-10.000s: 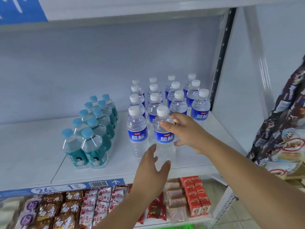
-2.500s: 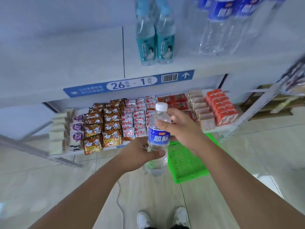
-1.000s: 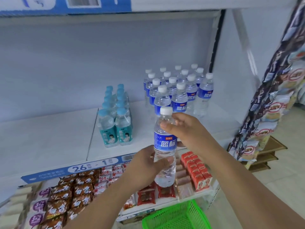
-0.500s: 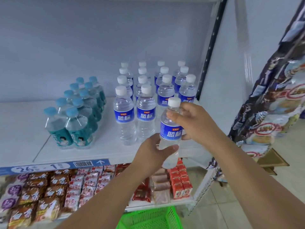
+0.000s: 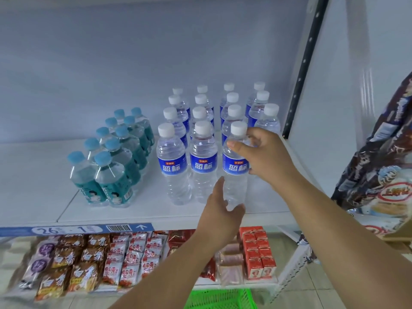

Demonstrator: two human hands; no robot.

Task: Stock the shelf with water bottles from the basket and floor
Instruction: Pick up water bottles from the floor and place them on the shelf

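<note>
Both hands, bottle now on shelf

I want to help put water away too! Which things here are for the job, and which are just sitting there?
For the job:
- bottle held in the right hand, left hand at its base
- white-capped bottles in rows
- shelf
- green basket below

Just sitting there:
- teal-label bottles
- snack packets
- red cartons
- hanging bags
</note>
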